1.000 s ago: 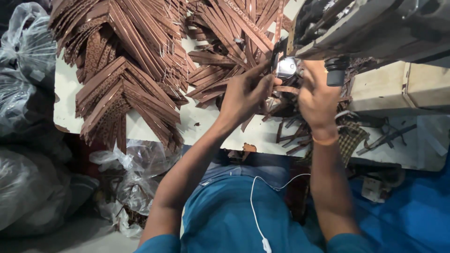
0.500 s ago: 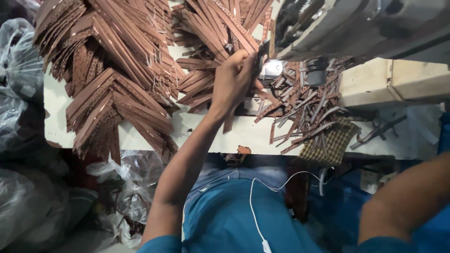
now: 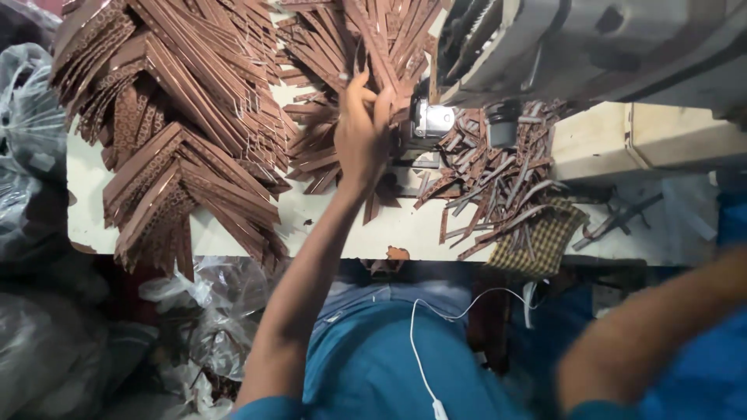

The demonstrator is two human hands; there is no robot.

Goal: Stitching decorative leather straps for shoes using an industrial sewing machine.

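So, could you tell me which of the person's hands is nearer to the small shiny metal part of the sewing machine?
Left. The left hand rests just beside the shiny metal part, on brown strips; the right forearm hangs low, off the table.

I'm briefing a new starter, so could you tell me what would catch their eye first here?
Fanned stacks of brown strips cover the table's left half. The left hand reaches into the strips at centre, beside the sewing machine at upper right. The right hand is out of view; only its blurred forearm shows.

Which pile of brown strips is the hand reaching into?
The left hand touches the fanned pile beside the sewing machine, not the stacked V-shaped bundles farther left.
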